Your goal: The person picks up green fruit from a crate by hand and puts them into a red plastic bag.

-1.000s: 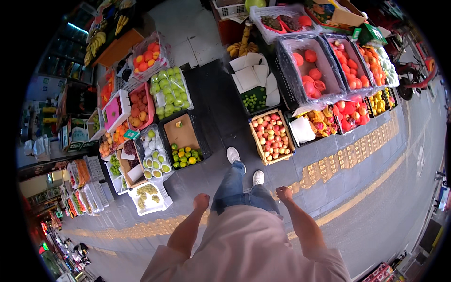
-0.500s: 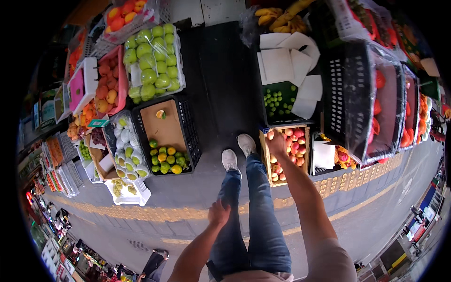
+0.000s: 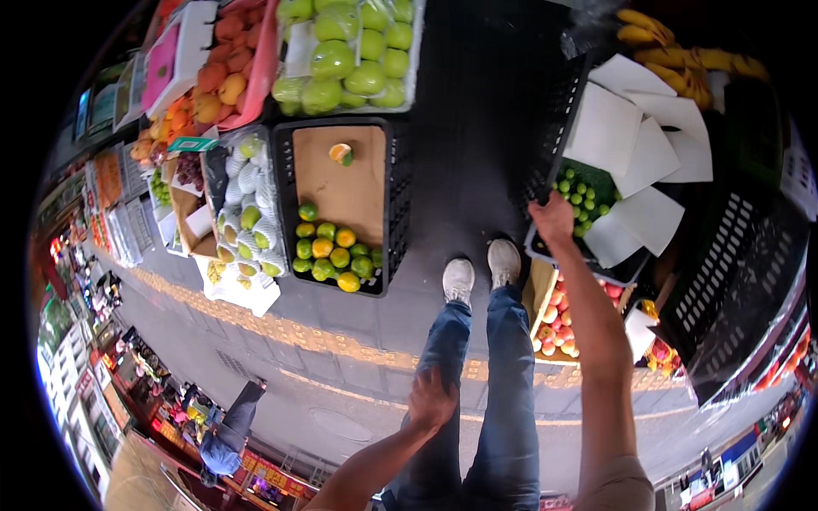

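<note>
My right hand [image 3: 554,218] reaches forward with its fingers closed on the near left corner of a black plastic crate [image 3: 545,153]. Inside that crate lie small round green fruits [image 3: 583,201] and several white paper sheets [image 3: 599,132]. Just nearer to me, under the right forearm, stands a wooden box [image 3: 539,294] of red and yellow apples [image 3: 558,317], partly covered by the crate's edge. My left hand [image 3: 432,398] hangs in front of my left thigh; its fingers look loosely apart and nothing shows in them.
Left of my feet, another black crate [image 3: 395,204] holds green and orange citrus [image 3: 328,254] and one peeled piece [image 3: 341,153]. Beyond it sit wrapped green apples [image 3: 365,75]. Bananas [image 3: 682,58] lie far right. A plastic-covered crate [image 3: 714,271] stands at right. Yellow tactile paving [image 3: 341,341] crosses the ground.
My right hand has left the apple box and now grips the crate's corner. The crate's left wall shows more and its edge overlaps the apples. The whole view has shifted.
</note>
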`<state>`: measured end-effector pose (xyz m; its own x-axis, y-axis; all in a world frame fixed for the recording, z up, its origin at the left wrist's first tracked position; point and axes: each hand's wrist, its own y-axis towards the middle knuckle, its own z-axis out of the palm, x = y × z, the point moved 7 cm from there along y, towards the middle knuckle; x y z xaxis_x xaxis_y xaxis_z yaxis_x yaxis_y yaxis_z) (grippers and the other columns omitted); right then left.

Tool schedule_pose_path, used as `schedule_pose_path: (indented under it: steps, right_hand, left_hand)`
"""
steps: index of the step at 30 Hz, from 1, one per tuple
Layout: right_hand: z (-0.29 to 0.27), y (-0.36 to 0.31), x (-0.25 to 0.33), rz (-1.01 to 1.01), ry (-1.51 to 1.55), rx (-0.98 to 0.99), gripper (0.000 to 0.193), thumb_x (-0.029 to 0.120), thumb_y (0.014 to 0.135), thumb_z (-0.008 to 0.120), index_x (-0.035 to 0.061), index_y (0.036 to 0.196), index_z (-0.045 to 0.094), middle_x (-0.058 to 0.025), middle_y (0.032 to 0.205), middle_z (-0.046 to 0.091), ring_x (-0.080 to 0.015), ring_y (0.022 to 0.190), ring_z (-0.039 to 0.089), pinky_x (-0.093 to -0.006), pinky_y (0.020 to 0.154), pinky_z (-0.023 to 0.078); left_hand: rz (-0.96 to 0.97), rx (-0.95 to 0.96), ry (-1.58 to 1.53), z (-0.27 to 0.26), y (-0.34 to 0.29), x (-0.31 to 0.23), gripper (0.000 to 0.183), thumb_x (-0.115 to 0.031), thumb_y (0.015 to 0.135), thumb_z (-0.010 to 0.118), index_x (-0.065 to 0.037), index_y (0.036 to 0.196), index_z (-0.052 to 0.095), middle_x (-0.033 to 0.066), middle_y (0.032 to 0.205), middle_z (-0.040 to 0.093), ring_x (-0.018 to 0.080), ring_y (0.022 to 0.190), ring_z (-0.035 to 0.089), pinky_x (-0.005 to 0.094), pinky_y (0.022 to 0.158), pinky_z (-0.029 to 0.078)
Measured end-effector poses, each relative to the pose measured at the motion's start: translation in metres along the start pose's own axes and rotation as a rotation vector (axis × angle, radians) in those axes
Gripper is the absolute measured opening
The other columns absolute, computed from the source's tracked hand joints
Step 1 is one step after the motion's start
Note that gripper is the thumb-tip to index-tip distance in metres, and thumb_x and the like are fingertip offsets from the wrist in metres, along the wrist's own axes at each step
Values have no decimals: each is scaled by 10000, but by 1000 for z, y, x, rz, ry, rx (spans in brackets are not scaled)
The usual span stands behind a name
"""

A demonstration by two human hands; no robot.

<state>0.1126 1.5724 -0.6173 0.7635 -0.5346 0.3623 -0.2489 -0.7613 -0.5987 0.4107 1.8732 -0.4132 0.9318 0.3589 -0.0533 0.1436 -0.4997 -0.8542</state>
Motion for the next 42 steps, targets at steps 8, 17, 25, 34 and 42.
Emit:
schedule_pose_path:
  steps: [8,17,25,34,42]
  right_hand:
    - [55,-55,151,-390,101,-15,822,402,787,736,39,1435,384,-216,1468,382,-391,1336,380,-468,1104,322]
    - [-1,41,-39,255,436,61,568,359,721,767,-89,1048,649,-241,975,700,-378,922,681,-412,837,528]
    - [0,25,-41,250,321,-4,452,239,700,675,-4,1081,675,-265,1022,683,-411,990,661,-441,875,535]
    - [-114,-85,20,254,502,-55,567,146,657,609,131,1222,661,-199,1058,698,-367,1010,658,-402,910,504]
    - [-219,-244,58,114,914,-88,500,120,652,660,2,1137,657,-164,952,708,-251,922,677,-373,853,514]
  left_hand:
    - [-22,-50,12,-13,5,3,529,-303,815,613,-65,1274,502,264,1098,564,469,939,595,583,761,508]
    - [58,-227,107,49,-1,41,432,-320,841,598,-69,1182,513,251,1108,557,446,963,581,571,778,498]
    - [136,-263,97,64,5,53,422,-327,834,596,-93,1178,526,219,1097,568,432,950,591,562,754,508]
    - [13,-32,59,-24,-12,5,484,-396,864,568,-139,1271,511,214,1100,591,428,963,621,551,755,524]
    - [415,-96,-220,23,4,141,588,-440,920,562,-103,1386,439,206,1242,595,371,1107,593,428,950,474]
